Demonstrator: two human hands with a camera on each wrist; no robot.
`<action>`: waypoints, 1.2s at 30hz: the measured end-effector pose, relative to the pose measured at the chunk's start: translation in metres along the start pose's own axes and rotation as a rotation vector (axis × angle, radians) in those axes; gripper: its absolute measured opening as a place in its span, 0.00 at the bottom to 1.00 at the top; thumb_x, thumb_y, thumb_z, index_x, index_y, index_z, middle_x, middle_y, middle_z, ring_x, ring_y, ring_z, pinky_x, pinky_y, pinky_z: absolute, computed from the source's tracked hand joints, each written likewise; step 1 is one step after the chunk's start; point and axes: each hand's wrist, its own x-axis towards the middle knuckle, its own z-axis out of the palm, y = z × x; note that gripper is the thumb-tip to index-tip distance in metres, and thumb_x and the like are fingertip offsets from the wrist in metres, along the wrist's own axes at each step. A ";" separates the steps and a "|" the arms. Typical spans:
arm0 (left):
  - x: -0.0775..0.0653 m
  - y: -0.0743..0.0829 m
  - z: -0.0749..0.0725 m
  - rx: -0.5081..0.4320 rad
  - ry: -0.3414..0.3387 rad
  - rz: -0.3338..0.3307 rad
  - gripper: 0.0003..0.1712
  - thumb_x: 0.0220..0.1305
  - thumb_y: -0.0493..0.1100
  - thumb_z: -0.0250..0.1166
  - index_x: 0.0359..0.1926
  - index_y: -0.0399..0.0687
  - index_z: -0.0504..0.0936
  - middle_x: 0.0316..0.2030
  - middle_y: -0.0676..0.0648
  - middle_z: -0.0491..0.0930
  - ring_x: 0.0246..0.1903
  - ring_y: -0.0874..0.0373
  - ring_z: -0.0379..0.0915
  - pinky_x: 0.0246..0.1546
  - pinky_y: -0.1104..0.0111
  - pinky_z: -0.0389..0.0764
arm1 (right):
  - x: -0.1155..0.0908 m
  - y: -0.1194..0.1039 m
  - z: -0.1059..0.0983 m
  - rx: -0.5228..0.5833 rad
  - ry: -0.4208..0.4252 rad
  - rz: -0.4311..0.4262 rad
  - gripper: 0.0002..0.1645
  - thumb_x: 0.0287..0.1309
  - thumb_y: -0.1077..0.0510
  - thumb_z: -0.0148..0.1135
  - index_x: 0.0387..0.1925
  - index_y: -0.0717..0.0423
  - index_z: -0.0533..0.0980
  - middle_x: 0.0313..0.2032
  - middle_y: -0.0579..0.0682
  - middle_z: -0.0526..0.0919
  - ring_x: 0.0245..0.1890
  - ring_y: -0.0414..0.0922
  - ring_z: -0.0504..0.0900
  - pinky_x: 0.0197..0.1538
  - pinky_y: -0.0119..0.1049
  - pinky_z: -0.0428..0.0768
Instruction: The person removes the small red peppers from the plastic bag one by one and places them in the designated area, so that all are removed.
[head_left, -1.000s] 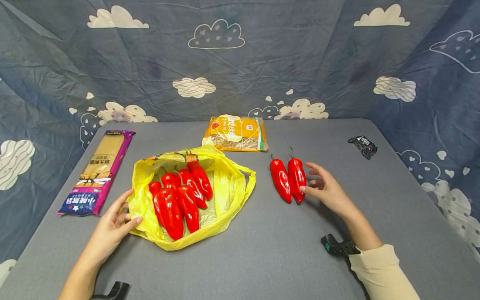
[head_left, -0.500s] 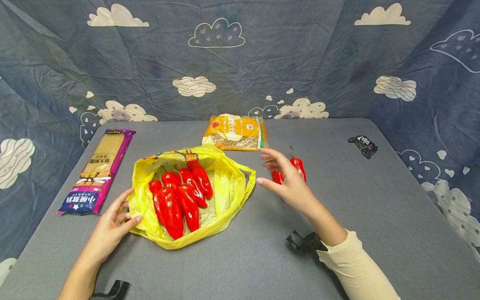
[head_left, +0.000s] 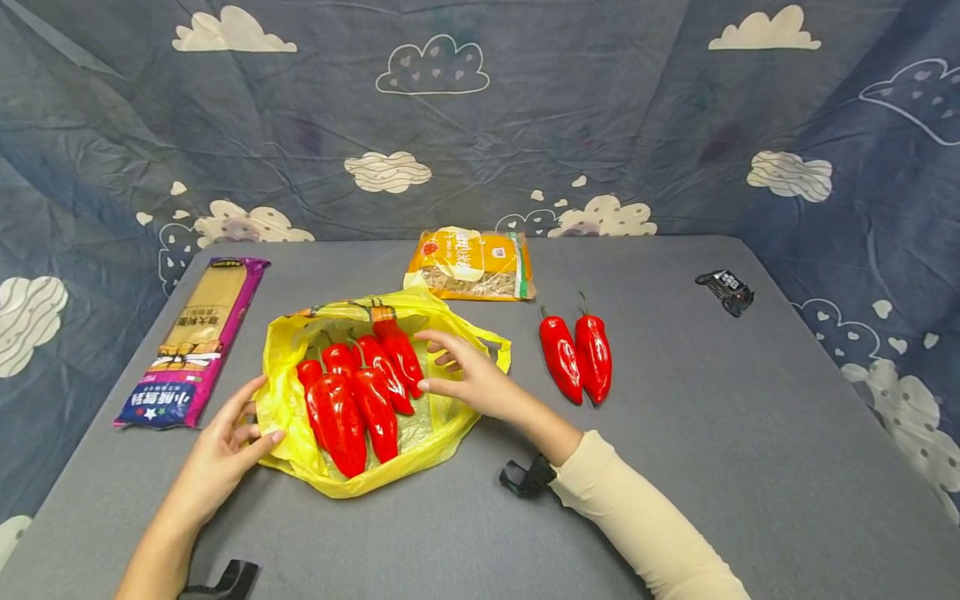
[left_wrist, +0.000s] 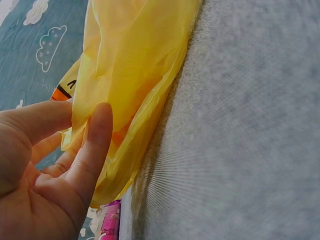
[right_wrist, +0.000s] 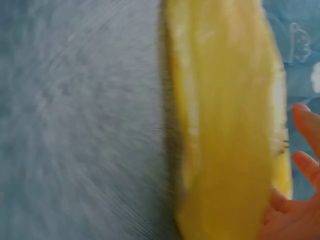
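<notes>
A yellow plastic bag (head_left: 442, 450) lies with its mouth spread wide, and several red peppers (head_left: 341, 429) rest inside it. My left hand (head_left: 221, 446) pinches the bag's left rim between thumb and fingers; the left wrist view shows the thumb (left_wrist: 100, 125) against the yellow film. Over the right part of the bag's mouth is my right hand (head_left: 476, 379), fingers parted and holding nothing. Its fingertips come right beside the rightmost pepper (head_left: 401, 354) in the bag. Two more red peppers (head_left: 559, 358) lie side by side on the table, stems pointing away, right of the right forearm.
A long purple-edged pasta packet (head_left: 195, 342) lies at the left. Behind the bag is an orange packet (head_left: 472, 265) of dry food. A small black wrapped packet (head_left: 726, 292) sits at the far right. Blue cloud-print cloth (head_left: 525, 117) hangs beyond the grey table (head_left: 720, 400).
My right hand has moved left from beside the two table peppers, passing over them, to the bag's mouth. Those peppers stay where they lay. My left hand keeps its hold on the rim.
</notes>
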 end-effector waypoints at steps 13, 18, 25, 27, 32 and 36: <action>-0.001 0.000 0.000 -0.002 -0.009 -0.006 0.41 0.57 0.29 0.60 0.68 0.47 0.52 0.45 0.44 0.65 0.31 0.65 0.74 0.25 0.76 0.74 | 0.024 0.016 0.015 -0.059 -0.139 0.102 0.37 0.52 0.56 0.64 0.63 0.51 0.60 0.49 0.54 0.69 0.42 0.44 0.75 0.45 0.32 0.72; -0.001 0.001 -0.001 0.013 -0.004 -0.016 0.41 0.57 0.29 0.60 0.68 0.48 0.52 0.45 0.44 0.64 0.31 0.66 0.73 0.25 0.76 0.74 | 0.030 0.015 0.017 -0.102 -0.149 0.114 0.37 0.52 0.55 0.64 0.63 0.50 0.60 0.49 0.53 0.70 0.40 0.42 0.76 0.44 0.31 0.72; -0.001 0.001 -0.001 0.018 -0.001 -0.012 0.41 0.56 0.29 0.60 0.68 0.47 0.52 0.44 0.45 0.65 0.30 0.67 0.73 0.25 0.76 0.74 | 0.032 0.012 0.018 -0.202 -0.155 0.149 0.37 0.52 0.56 0.64 0.63 0.50 0.61 0.38 0.52 0.72 0.27 0.38 0.73 0.34 0.29 0.71; -0.001 0.001 0.000 0.019 -0.002 -0.011 0.41 0.56 0.29 0.60 0.68 0.47 0.52 0.44 0.45 0.65 0.30 0.67 0.73 0.25 0.76 0.74 | 0.032 0.010 0.018 -0.231 -0.157 0.152 0.37 0.52 0.58 0.64 0.63 0.50 0.62 0.32 0.53 0.71 0.22 0.38 0.69 0.30 0.29 0.68; 0.000 0.001 0.000 0.013 -0.006 -0.007 0.41 0.56 0.29 0.60 0.68 0.46 0.52 0.44 0.45 0.65 0.30 0.67 0.73 0.24 0.76 0.73 | 0.030 0.004 0.019 -0.331 -0.151 0.195 0.36 0.51 0.60 0.63 0.62 0.48 0.63 0.40 0.53 0.72 0.31 0.42 0.68 0.33 0.31 0.68; 0.000 0.000 0.000 0.007 -0.009 -0.003 0.41 0.56 0.28 0.60 0.68 0.46 0.52 0.44 0.46 0.65 0.30 0.67 0.73 0.24 0.76 0.73 | 0.027 0.001 0.022 -0.375 -0.129 0.221 0.36 0.49 0.57 0.65 0.61 0.47 0.65 0.49 0.51 0.72 0.40 0.44 0.69 0.40 0.33 0.70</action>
